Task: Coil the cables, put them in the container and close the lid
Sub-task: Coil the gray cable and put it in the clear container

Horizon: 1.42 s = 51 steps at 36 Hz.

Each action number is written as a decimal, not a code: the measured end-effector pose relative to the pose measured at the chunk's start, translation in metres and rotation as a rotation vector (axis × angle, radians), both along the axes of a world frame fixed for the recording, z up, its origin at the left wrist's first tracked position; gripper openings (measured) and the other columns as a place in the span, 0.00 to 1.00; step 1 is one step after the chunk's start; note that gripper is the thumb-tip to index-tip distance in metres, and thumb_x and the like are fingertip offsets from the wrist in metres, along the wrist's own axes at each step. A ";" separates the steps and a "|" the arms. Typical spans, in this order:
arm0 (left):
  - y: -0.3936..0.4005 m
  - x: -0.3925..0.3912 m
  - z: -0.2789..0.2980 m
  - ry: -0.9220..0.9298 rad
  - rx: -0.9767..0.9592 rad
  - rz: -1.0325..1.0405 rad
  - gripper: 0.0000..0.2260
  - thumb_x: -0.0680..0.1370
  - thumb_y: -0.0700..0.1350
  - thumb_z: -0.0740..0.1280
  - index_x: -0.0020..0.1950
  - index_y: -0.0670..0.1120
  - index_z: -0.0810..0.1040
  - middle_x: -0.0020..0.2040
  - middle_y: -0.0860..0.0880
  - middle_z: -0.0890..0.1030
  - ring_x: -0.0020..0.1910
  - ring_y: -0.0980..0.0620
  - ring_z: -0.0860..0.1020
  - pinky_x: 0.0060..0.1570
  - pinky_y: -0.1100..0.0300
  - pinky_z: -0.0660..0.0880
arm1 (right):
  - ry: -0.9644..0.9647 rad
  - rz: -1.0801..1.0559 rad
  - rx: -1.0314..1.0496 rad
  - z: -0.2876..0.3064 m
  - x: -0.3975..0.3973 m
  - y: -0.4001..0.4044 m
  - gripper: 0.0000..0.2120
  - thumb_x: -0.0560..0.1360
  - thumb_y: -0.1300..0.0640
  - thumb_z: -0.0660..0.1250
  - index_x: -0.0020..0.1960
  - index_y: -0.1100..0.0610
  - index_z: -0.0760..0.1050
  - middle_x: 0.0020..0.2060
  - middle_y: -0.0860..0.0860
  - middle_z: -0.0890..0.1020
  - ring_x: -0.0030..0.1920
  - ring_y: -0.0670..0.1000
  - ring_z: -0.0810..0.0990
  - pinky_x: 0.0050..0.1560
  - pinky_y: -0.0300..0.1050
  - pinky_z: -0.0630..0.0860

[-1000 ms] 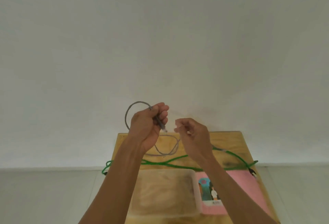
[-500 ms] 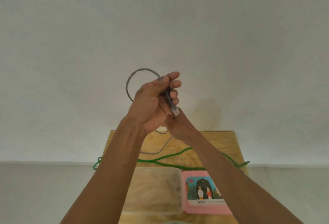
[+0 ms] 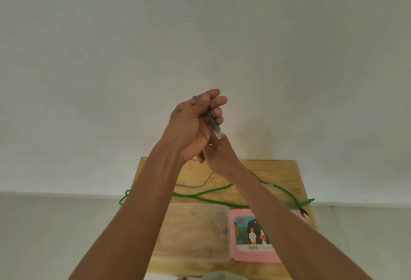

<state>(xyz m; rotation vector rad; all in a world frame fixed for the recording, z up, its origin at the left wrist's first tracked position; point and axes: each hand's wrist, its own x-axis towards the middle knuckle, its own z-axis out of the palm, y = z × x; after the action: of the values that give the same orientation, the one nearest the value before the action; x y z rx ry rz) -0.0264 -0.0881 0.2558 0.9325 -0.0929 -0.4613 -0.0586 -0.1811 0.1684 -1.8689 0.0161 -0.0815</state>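
While the left hand [image 3: 195,124] is lifted high above the desk [image 3: 282,168], its grip is curled tight around the grey cable [image 3: 212,122], with the plug end sticking out below the fingers toward 5 o'clock. The right hand [image 3: 219,153] sits just under it, touching it, but it is mostly hidden, so I cannot tell if it pinches the cable. The rest of the grey cable trails down onto the desk at 6 o'clock from the hands. I judge the coiling is only at its beginning. The green cable [image 3: 209,198] lies loose across the desk, untouched. The clear container [image 3: 226,210] holds no cable, and the pink lid [image 3: 253,255] lies beside it at 3 o'clock, not yet on.
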 end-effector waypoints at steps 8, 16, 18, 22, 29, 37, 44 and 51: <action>0.033 0.022 -0.030 -0.173 0.291 0.069 0.10 0.84 0.37 0.58 0.56 0.37 0.78 0.44 0.45 0.86 0.42 0.51 0.84 0.49 0.58 0.80 | -0.055 0.018 -0.242 -0.008 -0.007 0.005 0.13 0.81 0.49 0.64 0.42 0.54 0.78 0.28 0.45 0.78 0.28 0.43 0.75 0.34 0.37 0.72; 0.046 0.031 -0.040 -0.346 0.450 0.084 0.10 0.84 0.35 0.57 0.56 0.37 0.79 0.44 0.45 0.86 0.42 0.49 0.85 0.54 0.48 0.78 | -0.021 0.056 -0.556 0.008 -0.017 0.005 0.12 0.80 0.43 0.61 0.51 0.47 0.81 0.38 0.45 0.84 0.40 0.49 0.80 0.43 0.49 0.79; 0.051 0.031 -0.040 -0.430 0.557 0.078 0.10 0.84 0.35 0.58 0.56 0.38 0.79 0.44 0.44 0.86 0.42 0.49 0.85 0.49 0.54 0.80 | -0.027 0.088 -0.666 0.020 -0.020 -0.001 0.12 0.79 0.43 0.62 0.52 0.46 0.81 0.43 0.44 0.85 0.42 0.48 0.79 0.44 0.45 0.77; 0.060 0.030 -0.043 -0.558 0.791 0.013 0.10 0.85 0.37 0.58 0.58 0.37 0.79 0.46 0.42 0.86 0.42 0.49 0.85 0.46 0.57 0.79 | -0.101 0.135 -0.771 0.050 -0.017 -0.021 0.08 0.77 0.47 0.65 0.52 0.45 0.81 0.45 0.43 0.85 0.39 0.44 0.74 0.46 0.44 0.76; 0.051 -0.002 -0.035 -0.448 0.717 -0.245 0.27 0.86 0.54 0.48 0.53 0.35 0.79 0.35 0.41 0.80 0.32 0.50 0.76 0.37 0.61 0.72 | -0.310 0.274 -0.558 0.097 0.016 -0.044 0.03 0.74 0.55 0.74 0.48 0.52 0.84 0.39 0.44 0.84 0.37 0.49 0.80 0.41 0.47 0.77; 0.043 -0.023 -0.018 -0.229 0.264 -0.346 0.26 0.85 0.55 0.49 0.49 0.38 0.79 0.29 0.44 0.74 0.30 0.49 0.69 0.38 0.57 0.69 | -0.211 0.216 0.020 0.091 0.031 -0.047 0.08 0.71 0.61 0.76 0.49 0.62 0.84 0.36 0.47 0.85 0.38 0.46 0.80 0.41 0.40 0.75; 0.040 -0.024 -0.008 -0.298 0.068 -0.308 0.13 0.84 0.43 0.54 0.52 0.38 0.76 0.34 0.47 0.77 0.34 0.50 0.71 0.41 0.58 0.72 | -0.072 0.165 0.145 0.036 0.002 -0.026 0.21 0.77 0.65 0.66 0.33 0.43 0.82 0.27 0.46 0.80 0.32 0.54 0.75 0.33 0.54 0.75; 0.049 -0.009 -0.010 -0.292 0.120 -0.165 0.11 0.83 0.39 0.56 0.55 0.37 0.77 0.39 0.46 0.81 0.35 0.52 0.77 0.42 0.61 0.76 | -0.055 0.210 0.003 0.028 -0.022 -0.024 0.10 0.81 0.56 0.64 0.50 0.45 0.82 0.29 0.47 0.79 0.26 0.45 0.68 0.30 0.36 0.66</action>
<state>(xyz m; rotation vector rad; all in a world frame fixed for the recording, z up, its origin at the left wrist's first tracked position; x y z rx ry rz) -0.0357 -0.0387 0.2454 1.1108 -0.4139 -0.4836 -0.0807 -0.2054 0.1968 -1.8538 -0.2174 0.0120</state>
